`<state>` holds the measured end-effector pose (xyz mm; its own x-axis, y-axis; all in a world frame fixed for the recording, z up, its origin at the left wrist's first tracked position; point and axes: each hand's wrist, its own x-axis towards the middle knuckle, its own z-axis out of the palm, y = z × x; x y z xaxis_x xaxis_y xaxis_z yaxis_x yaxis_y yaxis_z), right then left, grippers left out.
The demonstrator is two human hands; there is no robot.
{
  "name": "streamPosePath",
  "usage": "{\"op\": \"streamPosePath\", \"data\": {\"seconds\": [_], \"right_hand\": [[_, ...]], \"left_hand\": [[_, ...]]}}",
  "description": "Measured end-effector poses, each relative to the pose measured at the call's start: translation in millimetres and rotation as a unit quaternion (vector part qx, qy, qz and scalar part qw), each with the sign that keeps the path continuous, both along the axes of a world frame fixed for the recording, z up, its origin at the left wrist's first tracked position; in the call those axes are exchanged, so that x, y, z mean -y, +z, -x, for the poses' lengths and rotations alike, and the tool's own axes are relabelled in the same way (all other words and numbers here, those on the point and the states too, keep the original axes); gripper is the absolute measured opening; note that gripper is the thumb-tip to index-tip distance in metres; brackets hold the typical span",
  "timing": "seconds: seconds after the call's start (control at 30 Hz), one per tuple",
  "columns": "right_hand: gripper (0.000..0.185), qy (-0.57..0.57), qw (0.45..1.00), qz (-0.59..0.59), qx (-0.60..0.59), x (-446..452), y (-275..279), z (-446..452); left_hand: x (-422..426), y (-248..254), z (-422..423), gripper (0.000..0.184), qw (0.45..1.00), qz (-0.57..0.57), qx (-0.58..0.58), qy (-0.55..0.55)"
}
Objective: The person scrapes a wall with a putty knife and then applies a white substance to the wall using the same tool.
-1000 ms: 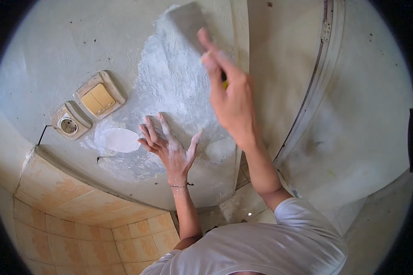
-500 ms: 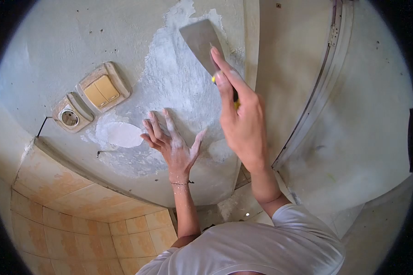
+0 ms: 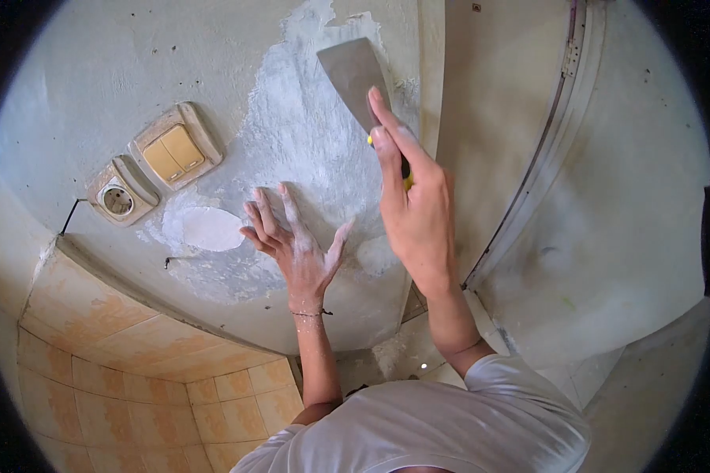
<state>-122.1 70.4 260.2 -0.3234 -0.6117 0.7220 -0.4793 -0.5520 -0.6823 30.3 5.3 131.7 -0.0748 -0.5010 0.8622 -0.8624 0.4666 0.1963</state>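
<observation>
A wide grey scraper (image 3: 353, 77) with a black and yellow handle is in my right hand (image 3: 423, 209), its blade over the upper part of a rough whitish patch (image 3: 296, 118) on the wall. My index finger lies along the blade's base. Dusted with white powder, my left hand (image 3: 298, 251) rests spread on the wall below the patch's middle, fingers apart and holding nothing. Just left of its fingertips is a smooth white oval spot (image 3: 211, 229).
A yellowish double light switch (image 3: 173, 153) and a round socket (image 3: 118, 200) sit at the left. Short wires (image 3: 72, 214) stick out of the wall. Orange-patterned tiles (image 3: 110, 394) cover the lower left. A door frame (image 3: 528, 177) stands at the right.
The scraper and my right hand have come down and slightly right from the upper part of the patch, and the blade is no longer blurred. My left hand has stayed on the wall.
</observation>
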Motion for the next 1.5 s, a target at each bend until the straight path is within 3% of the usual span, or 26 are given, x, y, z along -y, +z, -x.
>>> {"op": "streamPosePath", "data": {"seconds": [0.07,0.13,0.47,0.63,0.73,0.93,1.03,1.17,1.27,1.37,1.43,1.5], "right_hand": [[0.043,-0.007,1.000,-0.021,-0.007,6.9,5.4,2.2],[0.040,-0.071,0.994,0.075,-0.036,20.5,17.1,2.3],[0.040,-0.110,0.991,0.048,-0.051,12.2,16.3,-2.9],[0.040,-0.107,0.987,0.110,-0.041,15.3,0.7,-1.9],[0.040,-0.113,0.992,0.052,-0.033,16.4,20.3,-0.9],[0.039,-0.114,0.993,0.017,-0.031,6.3,0.0,1.1],[0.040,-0.105,0.991,0.078,-0.022,16.5,12.3,3.7],[0.040,-0.136,0.989,0.032,-0.039,9.3,-0.8,1.6],[0.040,-0.123,0.991,0.051,-0.023,19.3,3.2,4.7],[0.040,-0.111,0.983,0.142,-0.020,27.6,10.8,3.6],[0.044,-0.083,0.997,0.003,0.001,6.3,3.6,-3.2],[0.043,-0.079,0.997,0.002,0.005,8.1,7.8,-2.1]], "left_hand": [[3.4,1.9,3.4,0.116,1.000,0.003,-0.008,0.000],[1.8,0.5,1.1,0.115,1.000,0.004,-0.002,-0.004],[-0.6,2.6,-1.3,0.118,1.000,0.006,0.005,-0.014],[1.3,0.7,-1.2,0.117,1.000,0.008,-0.007,-0.018],[1.1,0.9,-1.3,0.116,1.000,0.010,-0.009,-0.025],[0.3,1.5,-1.7,0.116,1.000,0.004,-0.008,-0.026],[0.9,1.1,-1.6,0.116,1.000,0.012,-0.006,-0.025],[0.2,0.0,-3.2,0.116,1.000,0.010,-0.005,-0.024],[0.2,-0.5,-1.2,0.116,1.000,0.012,-0.003,-0.022],[3.1,1.0,-1.4,0.116,0.999,0.018,-0.007,-0.027],[1.3,0.0,-1.3,0.115,1.000,0.006,-0.005,-0.020],[1.6,1.8,-1.3,0.115,1.000,0.005,-0.008,-0.020]]}}
